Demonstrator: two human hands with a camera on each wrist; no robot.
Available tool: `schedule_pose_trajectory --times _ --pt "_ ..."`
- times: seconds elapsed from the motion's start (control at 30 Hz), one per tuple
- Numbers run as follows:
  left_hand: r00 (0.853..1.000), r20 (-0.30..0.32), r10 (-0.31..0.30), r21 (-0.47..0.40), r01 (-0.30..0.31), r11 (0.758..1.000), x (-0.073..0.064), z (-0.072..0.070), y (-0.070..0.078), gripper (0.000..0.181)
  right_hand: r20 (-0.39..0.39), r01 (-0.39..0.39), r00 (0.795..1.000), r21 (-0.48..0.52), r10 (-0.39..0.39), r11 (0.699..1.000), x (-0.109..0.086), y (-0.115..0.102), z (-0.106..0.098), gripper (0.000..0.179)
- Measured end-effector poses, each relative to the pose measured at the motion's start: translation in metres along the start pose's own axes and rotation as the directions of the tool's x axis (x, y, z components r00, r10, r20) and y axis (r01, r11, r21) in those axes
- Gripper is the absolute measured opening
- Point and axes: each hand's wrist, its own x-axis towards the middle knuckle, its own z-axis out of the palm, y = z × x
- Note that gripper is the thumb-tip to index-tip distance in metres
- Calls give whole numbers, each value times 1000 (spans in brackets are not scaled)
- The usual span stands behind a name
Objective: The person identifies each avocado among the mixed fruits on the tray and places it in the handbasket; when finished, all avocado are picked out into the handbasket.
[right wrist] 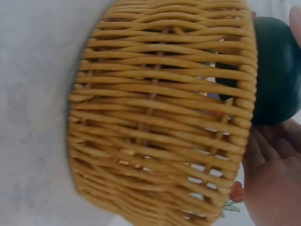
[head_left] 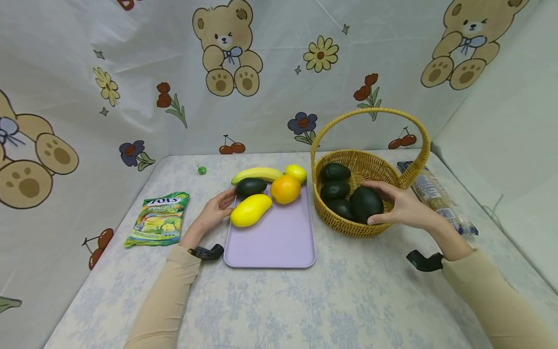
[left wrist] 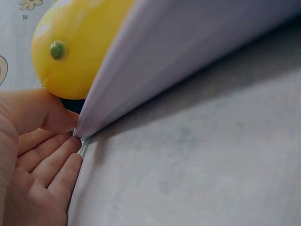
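My right hand (head_left: 405, 207) grips a dark green avocado (head_left: 366, 204) at the front right of the wicker basket (head_left: 348, 228), thumb and fingers on its sides. In the right wrist view the avocado (right wrist: 277, 70) shows above the woven rim. More avocados (head_left: 335, 190) lie in the basket beside it. My left hand (head_left: 212, 212) pinches the left edge of the lilac tray (head_left: 279, 247), thumb at the rim and fingers along the outside. Nearest to it on the tray are a yellow mango (head_left: 250, 210) and another avocado (head_left: 250, 187).
A banana (head_left: 257, 174), an orange (head_left: 285, 189) and a lemon (head_left: 296, 172) sit toward the tray's far end. A green candy bag (head_left: 159, 219) lies at left, a small green object (head_left: 202, 170) behind. Right of the basket lies a long clear package (head_left: 436, 194). The basket's tall handle (head_left: 370, 110) arches up.
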Motion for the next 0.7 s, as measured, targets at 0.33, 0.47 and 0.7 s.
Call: schedule_pose_trajectory --times 0.33,0.47,0.7 --pt "1000 26 -5 7 5 1000 -15 1 30 62 2 48 999 -47 -48 998 -1 7 6 88" --pt "1000 29 6 -16 -6 1000 -15 0 31 62 13 55 998 -117 -54 992 0 7 6 91" --pt "1000 31 -2 -24 3 1000 -13 1 30 63 32 34 999 -146 -29 989 1 6 5 91"
